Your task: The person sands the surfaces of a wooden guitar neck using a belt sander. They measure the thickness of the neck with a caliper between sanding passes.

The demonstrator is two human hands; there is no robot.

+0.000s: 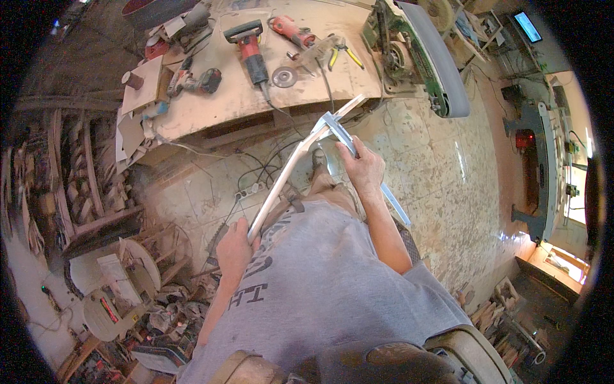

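A long, pale, slightly bent strip [279, 184], apparently wood, slants up and right in front of my body. My left hand [235, 246] is closed around its near end. My right hand [364, 168] grips a metal caliper [394, 203], whose beam passes under the hand and sticks out toward the lower right. The caliper's jaws sit at the strip's upper part, where it crosses toward the bench edge. Whether the jaws touch both sides of it I cannot tell.
Ahead, a dusty workbench [220, 118] carries a red-black power tool [251, 54], a red grinder [291, 31], a cordless drill [192, 78], yellow-handled pliers [348, 56] and an abrasive disc [284, 77]. A belt sander [435, 57] stands right. Cables [272, 160] lie on the floor.
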